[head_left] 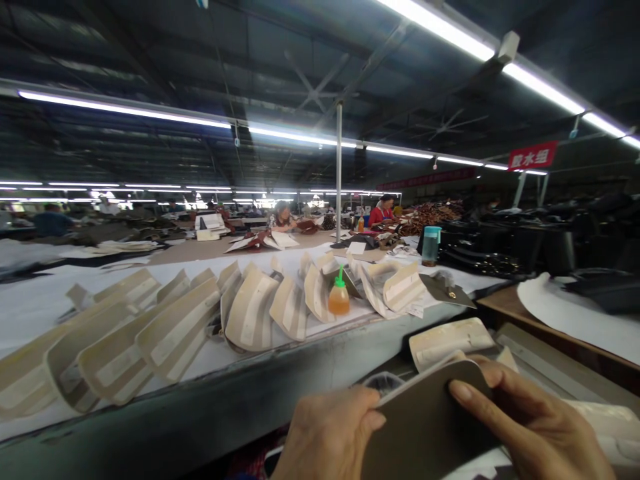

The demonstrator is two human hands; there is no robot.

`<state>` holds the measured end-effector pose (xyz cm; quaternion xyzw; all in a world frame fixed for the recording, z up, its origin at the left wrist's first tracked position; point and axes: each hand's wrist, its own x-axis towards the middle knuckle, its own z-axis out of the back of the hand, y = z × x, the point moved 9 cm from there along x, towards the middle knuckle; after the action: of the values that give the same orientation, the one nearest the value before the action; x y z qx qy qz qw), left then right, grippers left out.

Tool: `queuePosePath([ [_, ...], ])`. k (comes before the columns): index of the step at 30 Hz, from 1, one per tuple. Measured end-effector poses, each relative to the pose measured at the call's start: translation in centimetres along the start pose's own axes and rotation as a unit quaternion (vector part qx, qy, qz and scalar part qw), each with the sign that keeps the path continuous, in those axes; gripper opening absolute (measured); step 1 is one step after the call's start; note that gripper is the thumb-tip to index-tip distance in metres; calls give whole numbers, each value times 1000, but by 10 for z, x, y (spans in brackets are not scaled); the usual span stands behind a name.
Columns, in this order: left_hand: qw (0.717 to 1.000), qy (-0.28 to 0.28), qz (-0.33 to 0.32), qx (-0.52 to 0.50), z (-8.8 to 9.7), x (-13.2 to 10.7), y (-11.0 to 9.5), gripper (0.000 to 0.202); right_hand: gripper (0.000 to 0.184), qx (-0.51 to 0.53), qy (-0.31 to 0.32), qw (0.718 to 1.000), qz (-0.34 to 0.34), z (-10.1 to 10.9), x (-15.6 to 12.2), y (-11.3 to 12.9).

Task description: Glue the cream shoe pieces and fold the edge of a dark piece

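**Holding a brown leather panel at the bench edge**

Gripping from both sides, I see my left hand (333, 437) and right hand (530, 427) pinching a curved brown leather panel (425, 427) at about 6 o'clock in my view, low and close to me. The left thumb presses its left edge; the right fingers lie flat across its right side.

Containers first: an orange squeeze bottle (339, 293) with a green nozzle stands at 12 o'clock from the panel, holding an amber liquid. A teal-capped water bottle (431, 245) stands further off at 1 o'clock; I cannot tell its contents.

A row of beige shoe-upper pieces (180, 327) fans across the white conveyor table (30, 303) from 9 to 12 o'clock. The table's grey front rail (225, 407) runs between my hands and those pieces. One more beige piece (450, 340) lies just above the panel. Two seated workers (283, 217) are far back at 12 o'clock.
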<state>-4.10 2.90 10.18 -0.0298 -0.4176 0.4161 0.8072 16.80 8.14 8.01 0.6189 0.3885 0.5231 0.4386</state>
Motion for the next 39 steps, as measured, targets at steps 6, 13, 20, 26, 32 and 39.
queuePosePath([
  [6, 1000, 10, 19, -3, -17, 8, -3, 20, 28, -26, 62, 992, 111, -13, -1, 20],
  [13, 999, -6, 4, -50, -21, 10, -5, 23, 25, -53, 80, 987, 129, -14, -2, 28],
  [20, 996, 10, -35, -79, -24, 9, -8, 24, 21, -18, 72, 986, 150, -7, -2, 31],
  [26, 996, 30, -24, -77, -33, 9, -1, 26, 22, -75, 41, 975, 207, -10, -15, 41],
  [32, 995, -53, 7, -84, -42, 11, -4, 29, 17, -137, 36, 942, 303, -20, -29, 52],
  [39, 995, -102, -20, -3, -42, 10, -13, 43, 25, -109, 74, 967, 220, -25, -21, 39],
])
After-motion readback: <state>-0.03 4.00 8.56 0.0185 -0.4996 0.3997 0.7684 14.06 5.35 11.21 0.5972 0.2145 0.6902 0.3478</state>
